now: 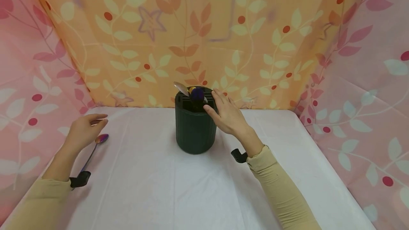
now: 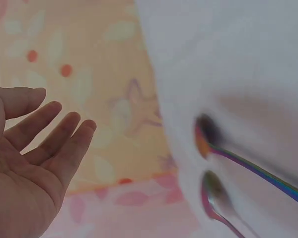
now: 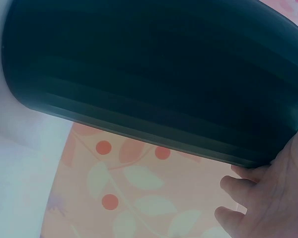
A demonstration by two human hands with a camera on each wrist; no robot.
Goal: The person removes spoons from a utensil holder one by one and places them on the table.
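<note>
A dark green ribbed utensil holder [image 1: 195, 132] stands upright on the table. My right hand [image 1: 228, 116] rests at its right rim, with the thumb at the front and the extended fingers along the far side. From the holder's top stick out a shiny spoon [image 1: 181, 88] and a dark purple rounded piece [image 1: 197, 96]. My left hand [image 1: 83, 130] is over the left side of the table, fingers relaxed and holding nothing. Beside it lies a rainbow-coloured spoon [image 1: 102, 138]. In the left wrist view a second spoon [image 2: 214, 196] lies alongside the rainbow one.
A white cloth [image 1: 204, 194] covers the table. Patterned orange fabric [image 1: 127, 45] rises behind it, with pink fabric [image 1: 361, 81] on both sides. Black wrist cameras [image 1: 80, 179] are strapped to both wrists.
</note>
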